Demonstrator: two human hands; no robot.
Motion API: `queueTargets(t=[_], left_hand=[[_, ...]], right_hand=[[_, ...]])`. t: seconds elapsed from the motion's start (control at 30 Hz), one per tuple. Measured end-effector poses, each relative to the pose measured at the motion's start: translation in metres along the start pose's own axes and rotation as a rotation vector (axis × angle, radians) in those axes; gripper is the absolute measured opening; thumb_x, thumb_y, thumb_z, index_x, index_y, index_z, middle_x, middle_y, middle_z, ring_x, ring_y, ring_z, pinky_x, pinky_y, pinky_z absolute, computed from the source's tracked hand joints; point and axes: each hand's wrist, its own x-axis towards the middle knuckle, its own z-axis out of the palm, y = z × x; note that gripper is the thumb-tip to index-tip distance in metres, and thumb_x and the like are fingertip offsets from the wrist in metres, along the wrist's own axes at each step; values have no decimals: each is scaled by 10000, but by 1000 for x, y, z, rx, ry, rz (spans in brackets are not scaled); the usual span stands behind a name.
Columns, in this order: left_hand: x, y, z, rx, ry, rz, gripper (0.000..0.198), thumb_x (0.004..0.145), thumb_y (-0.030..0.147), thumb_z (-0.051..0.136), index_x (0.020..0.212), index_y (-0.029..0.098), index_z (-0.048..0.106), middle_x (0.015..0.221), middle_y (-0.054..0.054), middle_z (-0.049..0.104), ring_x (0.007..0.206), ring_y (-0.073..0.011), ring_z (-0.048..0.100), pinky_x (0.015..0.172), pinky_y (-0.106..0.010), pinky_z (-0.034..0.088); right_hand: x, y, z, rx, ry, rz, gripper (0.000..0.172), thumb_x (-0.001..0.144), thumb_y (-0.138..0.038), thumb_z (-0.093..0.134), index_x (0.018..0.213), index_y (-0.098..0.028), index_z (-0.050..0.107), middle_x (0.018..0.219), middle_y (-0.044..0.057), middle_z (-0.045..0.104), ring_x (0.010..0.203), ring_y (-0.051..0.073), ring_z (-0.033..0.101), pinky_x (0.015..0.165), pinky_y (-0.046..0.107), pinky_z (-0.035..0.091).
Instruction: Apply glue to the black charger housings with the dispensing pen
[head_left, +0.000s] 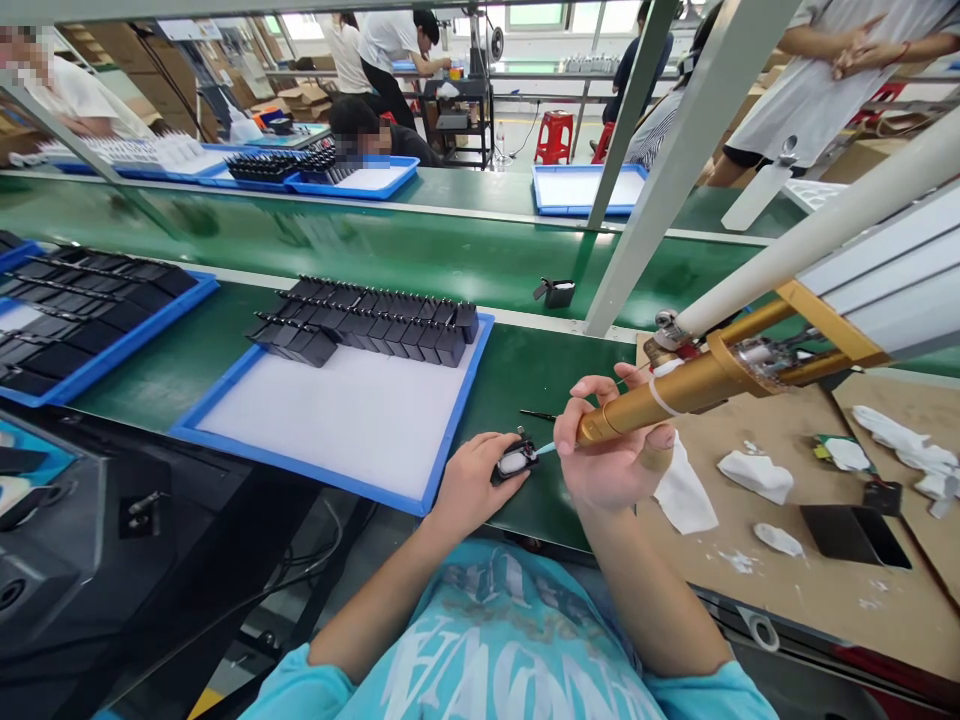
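The left hand (471, 482) is gripping a small black, white-centred device (514, 462) over the green counter (525, 365). Beside it, the right hand (609, 468) is gripping a gold cylindrical tool (641, 410), its pale-blue nozzle (547, 449) pointing at the device. Leftward, a blue-rimmed white tray (322, 430) is holding black boxes (375, 325).

- We see bright windows (537, 17) along the back — one pane greenish.
- Our floor (525, 112) looks pale and shiny.
- We spot a red stool (555, 136) right of a black rack (460, 122).
- Brown cartons (159, 72) pile up back left.
- Before us, pale posts (679, 150) cross a green bench (420, 235) — glossy under the light.
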Motion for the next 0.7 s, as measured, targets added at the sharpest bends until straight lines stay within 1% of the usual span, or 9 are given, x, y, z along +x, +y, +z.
queueTargets(t=[0.1, 0.17, 0.23, 0.27, 0.33, 0.4, 0.47, 0.6, 0.7], left_hand=[[5, 3, -5, -86, -35, -29, 445, 857, 416, 657, 1244, 208, 586, 1314, -92, 622, 1210, -265, 565, 1031, -433, 458], [11, 6, -6, -193, -32, -104, 413, 949, 437, 507, 1285, 207, 578, 1332, -86, 615, 1231, -245, 559, 1048, -423, 447], [18, 9, -6, -283, -23, -199, 405, 1013, 395, 359, 1292, 214, 589, 1301, -67, 643, 1213, -213, 582, 1039, -395, 458], [21, 10, -5, -309, -22, -233, 401, 1020, 383, 344, 1273, 220, 609, 1275, -57, 661, 1195, -204, 597, 1028, -381, 468], [24, 10, -3, -320, -38, -237, 344, 1000, 373, 424, 1220, 232, 646, 1208, -41, 699, 1127, -195, 640, 983, -355, 501], [24, 9, -1, -277, -33, -153, 277, 958, 337, 528, 1174, 234, 667, 1120, -37, 733, 1025, -186, 681, 916, -332, 534], [22, 9, -1, -212, 9, -13, 228, 926, 286, 582, 1126, 229, 677, 1061, -45, 745, 958, -179, 696, 873, -321, 552], [16, 8, 0, -130, 56, 246, 191, 902, 190, 588, 1069, 218, 676, 1056, -70, 727, 945, -170, 689, 846, -311, 566], [12, 4, 3, -109, 24, 330, 204, 895, 151, 569, 1064, 217, 664, 1058, -76, 711, 937, -172, 673, 834, -325, 565]], right_hand=[[2, -3, -8, -14, 21, -4, 445, 807, -611, 498, 1105, -292, 586, 857, -10, 653, 343, 90, 507, 311, 249, 302], [2, -5, -13, -28, 36, -3, 451, 807, -614, 491, 1110, -295, 588, 855, -12, 647, 347, 88, 505, 320, 249, 298], [2, -6, -18, -32, 44, -9, 446, 812, -604, 486, 1115, -294, 590, 853, -14, 645, 351, 87, 506, 332, 251, 303], [2, -7, -19, -32, 44, -12, 441, 815, -597, 485, 1118, -294, 591, 852, -15, 645, 353, 87, 508, 337, 252, 306], [2, -7, -22, -35, 39, -16, 432, 817, -589, 486, 1118, -296, 591, 852, -17, 647, 353, 88, 509, 339, 253, 312], [2, -7, -24, -43, 38, -17, 433, 812, -592, 488, 1118, -302, 587, 849, -19, 647, 348, 88, 503, 335, 252, 314], [3, -6, -25, -48, 40, -17, 442, 805, -601, 491, 1118, -304, 584, 839, -21, 646, 341, 88, 497, 327, 248, 309], [4, -6, -26, -48, 49, -19, 443, 804, -607, 493, 1108, -298, 586, 832, -22, 655, 335, 93, 501, 325, 247, 318], [4, -6, -28, -40, 58, -22, 433, 811, -603, 490, 1105, -299, 585, 836, -22, 659, 337, 94, 504, 329, 249, 325]])
